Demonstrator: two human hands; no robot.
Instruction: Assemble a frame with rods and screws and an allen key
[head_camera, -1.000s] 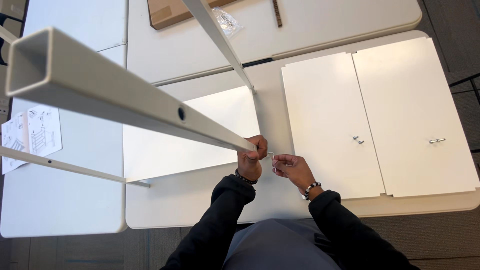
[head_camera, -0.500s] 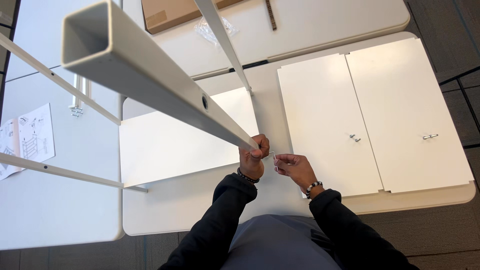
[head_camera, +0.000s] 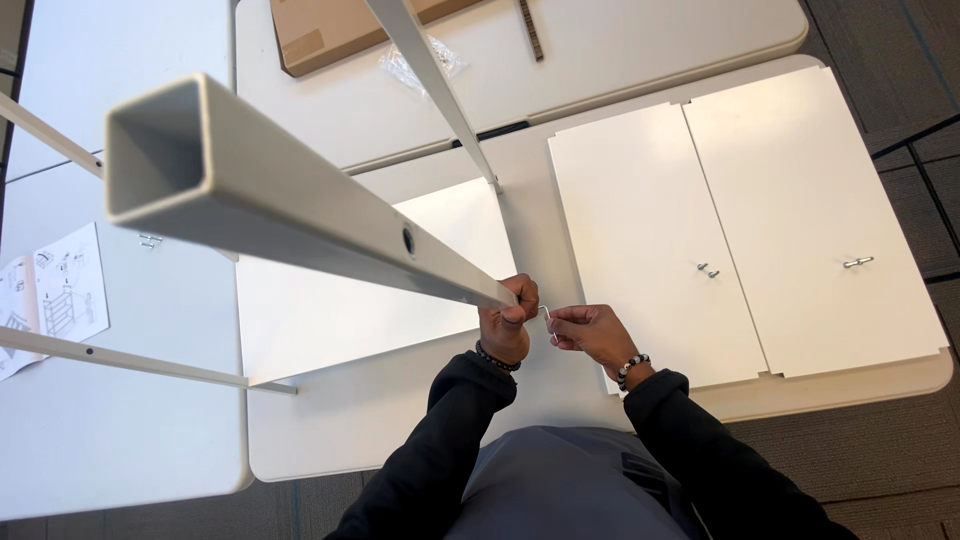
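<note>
The left hand (head_camera: 508, 322) is wrapped around the lower end of a square white metal tube (head_camera: 300, 215), its grip clamped on the post just where it meets the shelf panel. The tube rises toward the camera, its open hollow end large and blurred at upper left, with a small round hole in its side partway down. The right hand (head_camera: 588, 332) sits just beside the left, fingers pinched together on a small bent metal key (head_camera: 546, 312) — its short arm points at the tube's foot between the two hands. Both wrists wear beaded bracelets, and the sleeves are black.

Under the hands lies a white shelf panel (head_camera: 340, 310), flat on the grey table (head_camera: 400, 420). Thinner white posts stand up from the frame: one slants up through the top centre (head_camera: 430, 85), another runs along the lower left (head_camera: 130, 362). To the right, two white door panels (head_camera: 760, 230) lie side by side on the table, one bearing a few small screws (head_camera: 707, 270), the other a small metal handle (head_camera: 857, 262). At the far edge rest a brown cardboard box (head_camera: 320, 30) and a clear plastic bag (head_camera: 420, 62). A sheet of printed instructions (head_camera: 50, 295) lies on the adjoining table at the left.
</note>
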